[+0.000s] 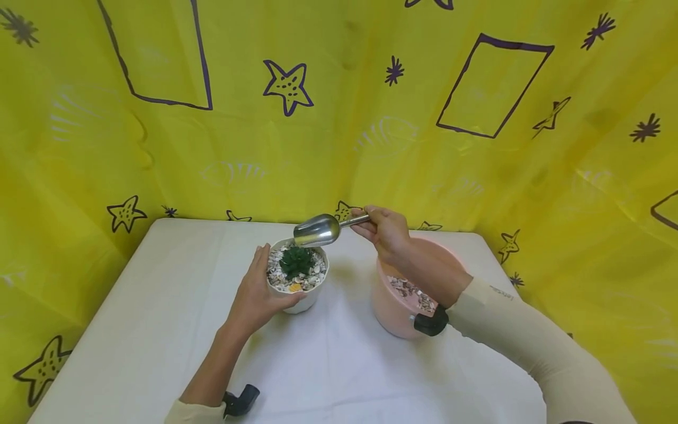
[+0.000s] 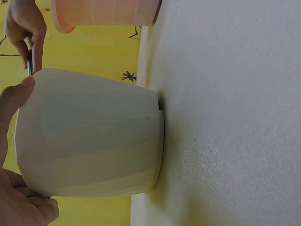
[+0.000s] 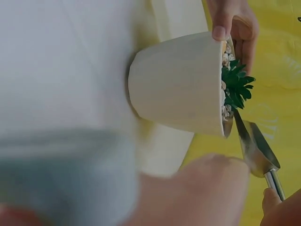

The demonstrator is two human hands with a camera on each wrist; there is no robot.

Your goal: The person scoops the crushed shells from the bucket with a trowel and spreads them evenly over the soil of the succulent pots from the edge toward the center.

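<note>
My left hand (image 1: pixel 259 294) grips the rim of a white flowerpot (image 2: pixel 94 132), thumb on the near side and fingers round the far left. In the pot a dark green succulent (image 1: pixel 296 261) stands among pale pebbles and shell-like bits, with one orange piece near the front. With its fingers round the handle, my right hand (image 1: pixel 389 232) holds a shiny metal scoop (image 1: pixel 319 230). The scoop lies tilted over the pot's back right rim, its mouth by the plant (image 3: pixel 237 84) in the right wrist view. Whether anything is left inside the scoop cannot be seen.
A pink bucket (image 1: pixel 384 300) stands right of the pot, under my right forearm, with loose pebbles (image 1: pixel 406 291) inside. Both stand on a table with a white cloth (image 1: pixel 328 377). Behind hangs a yellow curtain (image 1: pixel 328 147) with star drawings.
</note>
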